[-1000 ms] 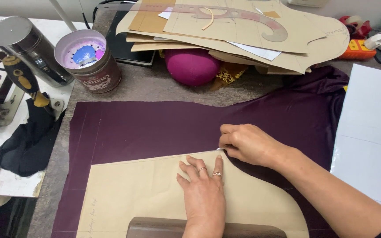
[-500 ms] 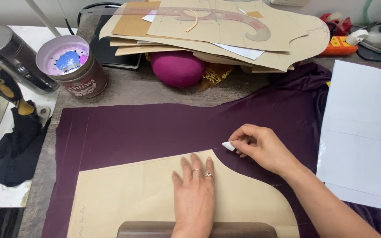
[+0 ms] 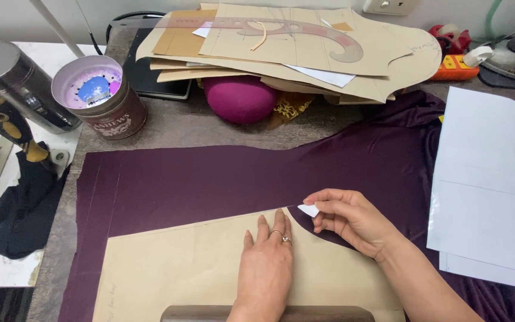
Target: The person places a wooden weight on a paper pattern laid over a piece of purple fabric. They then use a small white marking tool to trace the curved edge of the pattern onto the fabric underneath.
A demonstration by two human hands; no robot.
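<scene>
The tan paper pattern piece (image 3: 198, 268) already lies flat on the dark purple fabric (image 3: 210, 179), with a dark wooden weight (image 3: 269, 313) sitting on its near edge. The left hand (image 3: 266, 265) rests on the pattern, palm down and fingers spread. Just to its right, the right hand (image 3: 353, 220) pinches a small white tailor's chalk (image 3: 309, 210) between thumb and fingertips, its point at the pattern's curved edge. That edge appears to be where the tracing stands; no chalk line can be made out on the cloth, so how much of the outline is drawn cannot be told. The fabric is uncut around the pattern.

Far up and left of the left hand stands a round tin can (image 3: 99, 96), open at the top, with what look like coloured pin heads and a blue shape inside. Left of it a dark metal cylinder (image 3: 19, 80) lies tilted; whatever it holds is hidden. Straight beyond both hands sits a magenta pincushion (image 3: 241, 98) under a stack of tan paper patterns (image 3: 305, 53) topped by a clear curved ruler (image 3: 293, 30). Right of the right hand lie white paper sheets (image 3: 490, 185).
</scene>
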